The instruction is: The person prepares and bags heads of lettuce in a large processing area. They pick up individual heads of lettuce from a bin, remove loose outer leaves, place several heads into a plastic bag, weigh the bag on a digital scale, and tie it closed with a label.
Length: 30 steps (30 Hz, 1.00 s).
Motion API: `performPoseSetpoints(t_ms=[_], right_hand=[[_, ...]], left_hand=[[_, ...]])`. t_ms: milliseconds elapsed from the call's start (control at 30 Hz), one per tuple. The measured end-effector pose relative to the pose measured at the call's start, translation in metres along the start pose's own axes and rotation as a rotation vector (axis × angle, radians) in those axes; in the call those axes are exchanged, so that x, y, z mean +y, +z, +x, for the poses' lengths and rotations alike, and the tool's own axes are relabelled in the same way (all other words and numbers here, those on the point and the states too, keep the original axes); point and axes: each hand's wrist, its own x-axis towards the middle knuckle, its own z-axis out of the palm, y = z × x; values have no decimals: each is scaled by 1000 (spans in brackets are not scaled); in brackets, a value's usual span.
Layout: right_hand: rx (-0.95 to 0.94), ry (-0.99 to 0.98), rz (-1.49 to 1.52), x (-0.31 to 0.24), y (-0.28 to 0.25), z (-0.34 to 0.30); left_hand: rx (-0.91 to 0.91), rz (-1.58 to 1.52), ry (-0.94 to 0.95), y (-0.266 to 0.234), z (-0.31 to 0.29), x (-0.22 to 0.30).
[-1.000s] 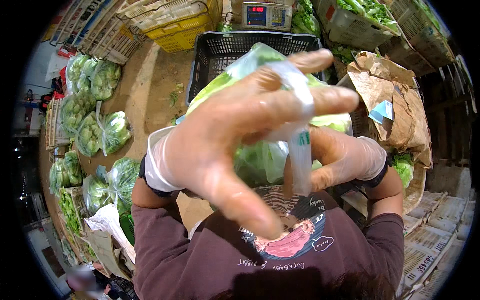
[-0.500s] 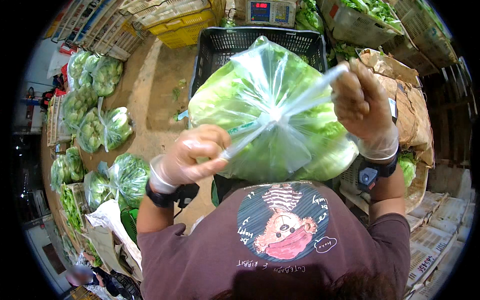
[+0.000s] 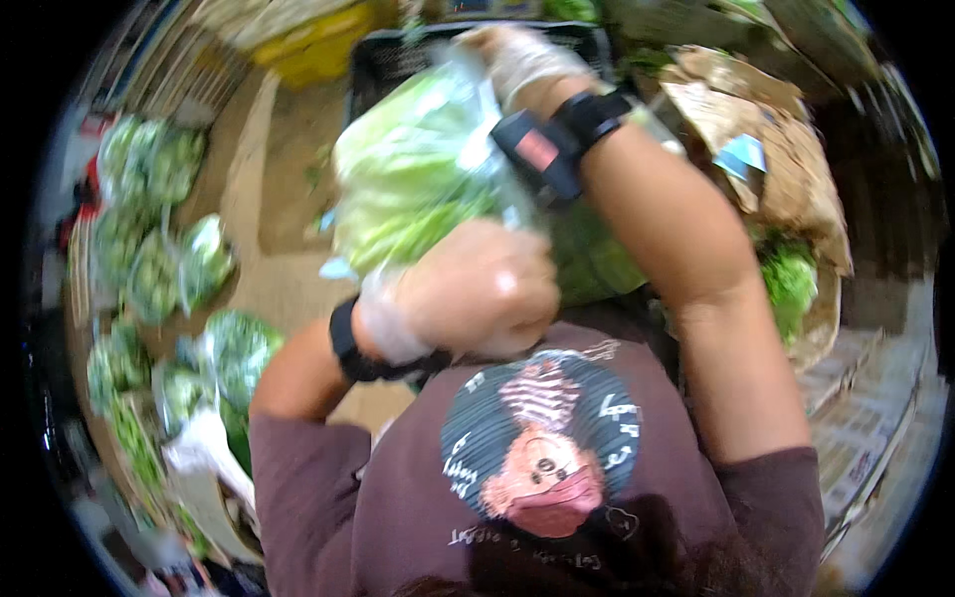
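Observation:
A clear plastic bag of lettuce (image 3: pixel 398 149), pale green leaves showing through, rests in a black crate (image 3: pixel 376 65) in front of me. My left hand (image 3: pixel 477 284), in a thin clear glove, is closed in a fist at the bag's near side and grips its plastic. Across the bag reaches my right arm, with my right hand (image 3: pixel 507 60) at the far end, gloved too. Its fingers are curled on the bag's gathered plastic; motion blurs them, and the forearm covers the bag's right part.
Several bagged greens (image 3: pixel 159 264) lie on the floor at the left. A yellow crate (image 3: pixel 313 45) stands at the back left. Brown paper (image 3: pixel 786 129) with a blue piece on it sits at the right, beside loose lettuce (image 3: pixel 788 289). Pale crates (image 3: pixel 846 428) are at the lower right.
My right hand has swung left and away to the bag's far side. My left hand has moved right, close to my body. The bag has tilted, and the whole view has shifted.

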Motion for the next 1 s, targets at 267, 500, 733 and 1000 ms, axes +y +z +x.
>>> performPoseSetpoints(t_ms=[267,500,733,1000], right_hand=[[-11,146,410,-15,-155,-125],[591,462,-758,129,-193,-223],[1204,813,-561,160,-203,-337],[1831,711,1240,110,-71,-416]], left_hand=[[282,278,-337,-32,-38,14],[886,12,-511,-52,-53,25],[738,36,-469,-53,-3,2],[681,36,-487,-61,2,-22]])
